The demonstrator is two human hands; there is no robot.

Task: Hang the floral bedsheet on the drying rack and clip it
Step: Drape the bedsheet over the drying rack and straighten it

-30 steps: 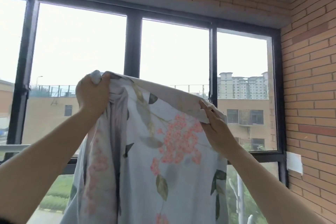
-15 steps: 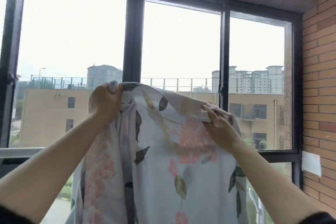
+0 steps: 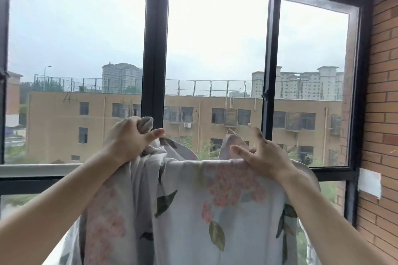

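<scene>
spotted the floral bedsheet (image 3: 193,211) filling the bottom middle of the view, around 6 o'clock, pale grey-white with pink flower clusters and dark green leaves. found its top edge folded into a straight line running from just below centre out toward 4 o'clock, level with a pale horizontal bar (image 3: 38,170) coming in from 8 o'clock. couldn't say for sure whether the fold sat on that bar, with cloth hiding the spot. had the left hand (image 3: 131,139) at about 8 o'clock, fist clenched tight round a bunched corner of the sheet, a grey knob of fabric poking out over the knuckles, thumb stuck out toward 3. had the right hand (image 3: 266,158) near 4 o'clock, heel pressed down on the folded edge, fingers spread wide and pointing up toward 12, nothing visibly pinched, fingertips a bit blurred. noticed a loose flap of sheet standing up just behind that thumb. looked out past all that through a black-framed window (image 3: 154,49) at a tan building (image 3: 237,101) across the way. caught a brick wall (image 3: 383,103) at 3 o'clock with a white paper patch (image 3: 369,183) stuck on it toward 4.
</scene>
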